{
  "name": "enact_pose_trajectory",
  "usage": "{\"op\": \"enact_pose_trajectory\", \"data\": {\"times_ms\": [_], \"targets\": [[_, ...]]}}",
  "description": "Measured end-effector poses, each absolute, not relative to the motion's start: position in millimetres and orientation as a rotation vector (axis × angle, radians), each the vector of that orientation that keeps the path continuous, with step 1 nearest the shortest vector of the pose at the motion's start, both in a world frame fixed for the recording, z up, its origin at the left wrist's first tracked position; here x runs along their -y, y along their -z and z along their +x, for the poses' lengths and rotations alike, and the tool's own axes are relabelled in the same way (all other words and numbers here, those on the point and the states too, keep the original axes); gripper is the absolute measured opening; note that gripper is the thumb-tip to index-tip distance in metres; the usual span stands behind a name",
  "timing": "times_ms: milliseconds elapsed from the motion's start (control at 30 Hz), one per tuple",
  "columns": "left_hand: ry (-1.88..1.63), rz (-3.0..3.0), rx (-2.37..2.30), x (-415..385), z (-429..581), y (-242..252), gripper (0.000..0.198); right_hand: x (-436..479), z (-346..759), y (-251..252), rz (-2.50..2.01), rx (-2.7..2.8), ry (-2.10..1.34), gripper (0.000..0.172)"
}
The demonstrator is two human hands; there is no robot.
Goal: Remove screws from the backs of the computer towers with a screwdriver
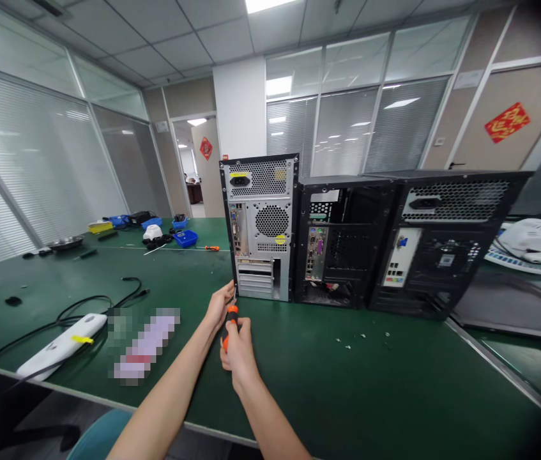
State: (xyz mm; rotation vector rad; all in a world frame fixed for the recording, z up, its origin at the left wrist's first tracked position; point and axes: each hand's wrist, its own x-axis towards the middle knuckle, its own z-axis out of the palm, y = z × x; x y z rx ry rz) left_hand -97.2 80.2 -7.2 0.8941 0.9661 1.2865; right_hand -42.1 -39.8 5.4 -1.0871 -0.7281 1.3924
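Note:
My right hand [240, 350] is wrapped round the handle of an orange and black screwdriver [232, 313]. The shaft points up at the lower left rear corner of a silver-backed computer tower [260, 249]. Beside that corner is my left hand [220, 308], its fingers drawn together close to the screwdriver's tip. What they pinch, if anything, is too small to make out. The tower stands upright with its back towards me, showing a power socket, a round fan grille, a port panel and slot covers.
Two black computer towers [337, 243] [437, 249] stand to the right. Small white scraps [363, 335] lie before them. On the left are a white power strip [66, 345], black cables [78, 299] and a blurred-out object [148, 345]. Blue trays [185, 239] and an orange tool [211, 248] sit farther back.

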Motion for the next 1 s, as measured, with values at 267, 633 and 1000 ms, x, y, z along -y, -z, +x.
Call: {"op": "enact_pose_trajectory", "data": {"times_ms": [267,633,1000], "targets": [[-1.284,0.887,-0.978,-78,-97,5,0.057,45,-40,-14,-0.896,0.550,-1.603,0.019],[-1.291,0.866,-0.980,-76,-95,1,0.056,44,-36,-18,-0.724,0.418,-1.704,0.010],[-1.287,0.872,-0.988,-74,-93,-2,0.057,43,-35,-15,-0.617,0.324,-1.738,0.010]]}}
